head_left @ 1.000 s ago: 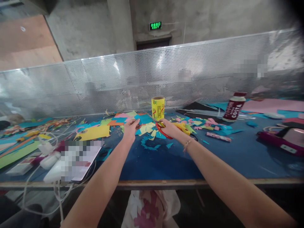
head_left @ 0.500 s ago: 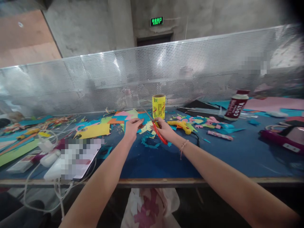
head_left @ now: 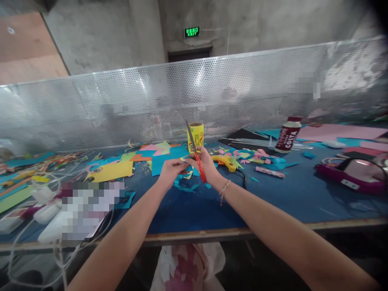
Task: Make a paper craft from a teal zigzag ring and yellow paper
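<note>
My right hand (head_left: 206, 165) is closed round the red handles of a pair of scissors (head_left: 195, 152), whose blades point up and away over the blue table (head_left: 273, 198). My left hand (head_left: 170, 169) pinches a small scrap of paper (head_left: 185, 161) right beside the right hand's fingers, and the two hands touch. Beneath them lie blue and yellow paper cuttings (head_left: 184, 186). A yellow roll of tape (head_left: 196, 136) stands just behind the scissors.
A yellow glue gun (head_left: 224, 161) lies right of my hands, a dark Costa bottle (head_left: 287, 136) farther right, a magenta device (head_left: 348, 178) at the right edge. Coloured sheets (head_left: 112, 169), cables and a blurred white object (head_left: 81, 206) crowd the left. A perforated metal screen (head_left: 121, 105) backs the table.
My hands have come closer together and nearer to me. The scissors have swung from lying low and pointing left to blades pointing upward. The glue gun, hidden before, is now uncovered.
</note>
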`<state>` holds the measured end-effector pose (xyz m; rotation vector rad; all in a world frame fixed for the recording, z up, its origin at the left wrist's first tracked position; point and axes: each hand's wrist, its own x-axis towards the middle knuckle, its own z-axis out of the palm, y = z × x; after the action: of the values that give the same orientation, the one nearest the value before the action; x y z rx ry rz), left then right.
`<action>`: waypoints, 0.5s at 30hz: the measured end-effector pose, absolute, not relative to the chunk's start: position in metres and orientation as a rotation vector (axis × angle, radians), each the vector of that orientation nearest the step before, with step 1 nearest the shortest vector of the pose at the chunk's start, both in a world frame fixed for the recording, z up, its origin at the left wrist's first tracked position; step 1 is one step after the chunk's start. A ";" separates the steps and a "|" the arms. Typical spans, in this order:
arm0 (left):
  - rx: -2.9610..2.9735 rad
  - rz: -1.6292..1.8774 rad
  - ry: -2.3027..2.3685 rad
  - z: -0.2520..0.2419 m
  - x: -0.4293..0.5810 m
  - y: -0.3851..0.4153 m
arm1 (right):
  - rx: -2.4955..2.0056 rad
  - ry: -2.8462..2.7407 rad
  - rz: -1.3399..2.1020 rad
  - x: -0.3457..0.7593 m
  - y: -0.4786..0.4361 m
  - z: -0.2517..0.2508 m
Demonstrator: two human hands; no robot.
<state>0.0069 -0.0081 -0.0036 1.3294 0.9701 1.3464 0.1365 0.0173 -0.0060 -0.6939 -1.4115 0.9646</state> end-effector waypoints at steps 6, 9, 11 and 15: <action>1.340 1.341 0.982 -0.003 0.008 -0.009 | -0.669 -1.390 0.996 0.136 0.018 -0.006; 1.330 1.335 0.993 -0.003 0.008 -0.009 | -0.661 -1.375 1.015 0.136 0.016 -0.005; 1.324 1.332 0.993 -0.004 0.008 -0.009 | -0.652 -1.377 1.025 0.136 0.013 -0.004; 1.327 1.324 0.987 -0.005 0.007 -0.007 | -0.663 -1.380 1.026 0.137 0.009 -0.001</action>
<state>0.0071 -0.0075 -0.0054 1.3272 0.9867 1.3243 0.1371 0.0090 -0.0013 -0.6633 -1.3799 1.0262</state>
